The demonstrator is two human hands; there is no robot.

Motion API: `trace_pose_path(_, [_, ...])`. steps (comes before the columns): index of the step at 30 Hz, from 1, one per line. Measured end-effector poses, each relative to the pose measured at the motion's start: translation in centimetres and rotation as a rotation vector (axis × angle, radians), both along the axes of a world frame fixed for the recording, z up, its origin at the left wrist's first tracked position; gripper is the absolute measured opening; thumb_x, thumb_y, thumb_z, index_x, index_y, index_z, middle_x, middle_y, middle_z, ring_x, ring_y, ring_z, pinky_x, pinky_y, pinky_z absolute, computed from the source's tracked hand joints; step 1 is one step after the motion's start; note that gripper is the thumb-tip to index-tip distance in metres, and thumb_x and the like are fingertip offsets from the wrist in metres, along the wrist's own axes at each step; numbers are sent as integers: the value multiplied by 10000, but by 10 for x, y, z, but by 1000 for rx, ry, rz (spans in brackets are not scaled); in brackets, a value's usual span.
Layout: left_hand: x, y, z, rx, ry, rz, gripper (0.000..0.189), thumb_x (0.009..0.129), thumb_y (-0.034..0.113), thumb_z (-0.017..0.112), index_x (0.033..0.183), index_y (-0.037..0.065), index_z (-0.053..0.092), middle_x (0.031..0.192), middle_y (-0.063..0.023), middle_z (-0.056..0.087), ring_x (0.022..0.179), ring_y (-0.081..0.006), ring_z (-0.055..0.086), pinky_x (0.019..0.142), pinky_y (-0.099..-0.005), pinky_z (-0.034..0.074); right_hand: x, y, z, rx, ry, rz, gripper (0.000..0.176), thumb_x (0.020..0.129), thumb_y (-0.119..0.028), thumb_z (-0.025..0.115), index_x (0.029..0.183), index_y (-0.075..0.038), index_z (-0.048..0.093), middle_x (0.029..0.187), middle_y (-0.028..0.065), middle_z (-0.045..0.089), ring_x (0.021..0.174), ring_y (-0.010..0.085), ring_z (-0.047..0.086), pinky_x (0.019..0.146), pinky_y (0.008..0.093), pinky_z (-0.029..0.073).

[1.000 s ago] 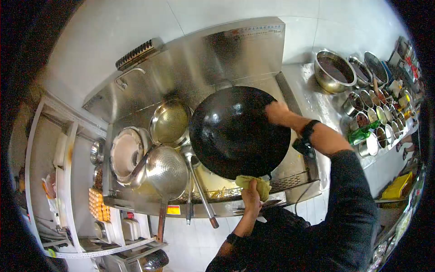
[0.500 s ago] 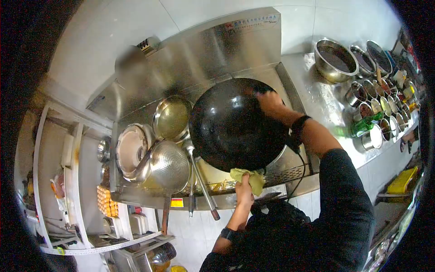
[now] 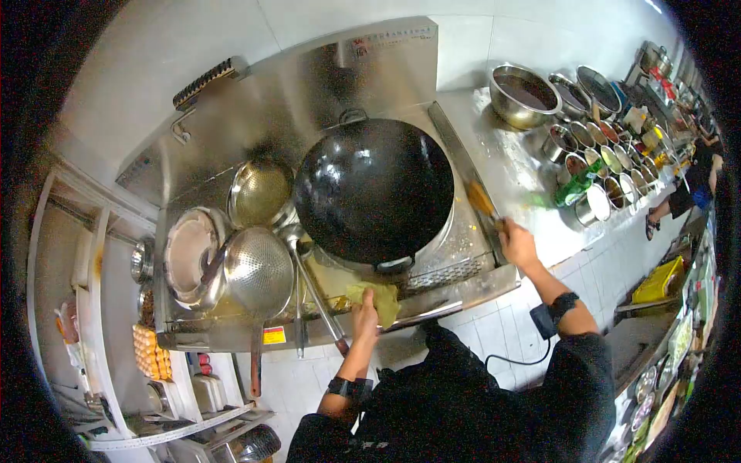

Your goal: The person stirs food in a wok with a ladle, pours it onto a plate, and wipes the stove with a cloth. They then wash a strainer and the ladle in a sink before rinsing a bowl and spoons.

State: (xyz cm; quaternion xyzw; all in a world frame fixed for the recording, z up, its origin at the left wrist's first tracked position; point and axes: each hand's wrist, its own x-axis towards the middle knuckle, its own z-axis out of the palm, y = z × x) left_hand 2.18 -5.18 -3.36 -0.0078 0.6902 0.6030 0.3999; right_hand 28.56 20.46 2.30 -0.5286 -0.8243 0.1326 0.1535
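Observation:
A large black wok [image 3: 374, 193] with two loop handles sits on the steel stove [image 3: 455, 297]. My left hand [image 3: 366, 316] grips a yellow-green cloth [image 3: 384, 299] at the stove's front edge, just below the wok's near handle [image 3: 395, 265]. To the right of the wok, my right hand [image 3: 517, 245] is closed round the handle of a brush [image 3: 482, 199] with a yellowish-brown head. The brush lies over the stove's right rim, apart from the wok.
Left of the wok are a perforated strainer [image 3: 260, 270], a metal bowl [image 3: 261, 193], a ladle [image 3: 292, 234] and a pale pot [image 3: 191, 258]. Right, the counter holds a large bowl [image 3: 525, 96], seasoning cups and a green bottle [image 3: 577, 184]. A person [image 3: 685, 197] stands far right.
My right hand has come out of the wok to its right side, with the brush now visible. My left hand and cloth have left the wok's near rim. The camera view has shifted.

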Motion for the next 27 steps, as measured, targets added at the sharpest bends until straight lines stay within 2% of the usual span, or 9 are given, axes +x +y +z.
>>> trace_pose_path(2, [2, -32, 32, -239, 168, -128, 501, 861, 428, 530, 979, -57, 582, 839, -103, 633, 743, -189, 602, 688, -299, 477, 21, -33, -39, -114, -124, -50, 352, 795, -169, 558, 1136, -88, 523, 878, 252, 600, 816, 421, 580, 722, 485, 464])
trace_pose_path(7, [-47, -124, -90, -271, 494, -307, 485, 857, 399, 523, 946, -72, 595, 868, -187, 642, 776, -277, 616, 674, -363, 460, 51, -47, -99, 172, -177, -92, 298, 771, -186, 586, 1023, -33, 544, 817, 218, 603, 757, 382, 575, 707, 459, 464])
trace_pose_path(9, [-51, -140, -32, -353, 646, -483, 496, 843, 409, 530, 931, -73, 607, 856, -219, 641, 799, -319, 623, 696, -375, 470, 34, -91, -61, 549, -48, -297, 244, 775, -176, 578, 960, -18, 566, 825, 216, 584, 814, 362, 544, 740, 442, 437])
trace_pose_path(12, [-70, -170, -36, -537, 689, -474, 465, 835, 394, 549, 889, -62, 621, 813, -206, 647, 779, -312, 635, 688, -374, 478, 48, -132, -84, 477, 135, -471, 199, 790, -153, 550, 921, -6, 576, 833, 215, 568, 891, 351, 515, 769, 451, 406])
trace_pose_path(15, [-60, -196, -27, -217, 688, -326, 407, 827, 362, 574, 854, -40, 631, 774, -180, 652, 731, -307, 639, 666, -378, 480, 65, -195, -176, 132, 72, -437, 151, 818, -151, 486, 824, -27, 572, 729, 182, 583, 699, 355, 574, 664, 460, 459])
trace_pose_path(17, [-50, -211, -30, -243, 673, -454, 338, 831, 304, 585, 889, -28, 622, 804, -166, 654, 734, -286, 636, 672, -364, 481, 80, -244, -251, -504, -155, -206, 316, 801, -256, 507, 1077, -122, 582, 1071, 200, 580, 998, 343, 557, 859, 425, 449])
trace_pose_path(19, [-36, -236, -45, -193, 677, -547, 329, 837, 284, 580, 934, -29, 609, 849, -166, 653, 756, -281, 633, 685, -359, 480, 63, -285, -258, -837, -495, 239, 494, 775, -274, 573, 1219, -70, 496, 1203, 223, 498, 1128, 325, 471, 953, 399, 380])
trace_pose_path(23, [-4, -288, -84, -147, 562, -580, 299, 844, 219, 570, 1021, -22, 569, 949, -171, 631, 867, -273, 614, 754, -350, 469, 23, -250, -254, -388, -379, -67, 756, 768, -265, 596, 1363, 18, 223, 1426, 216, 201, 1322, 358, 178, 1077, 417, 198])
trace_pose_path(27, [3, -353, -144, -244, 285, -572, 250, 838, 179, 572, 994, -15, 581, 927, -165, 635, 870, -263, 621, 769, -340, 472, 0, -193, -281, -154, -337, -198, 761, 717, -163, 620, 1354, 16, 245, 1394, 197, 264, 1342, 345, 133, 1089, 449, 136])
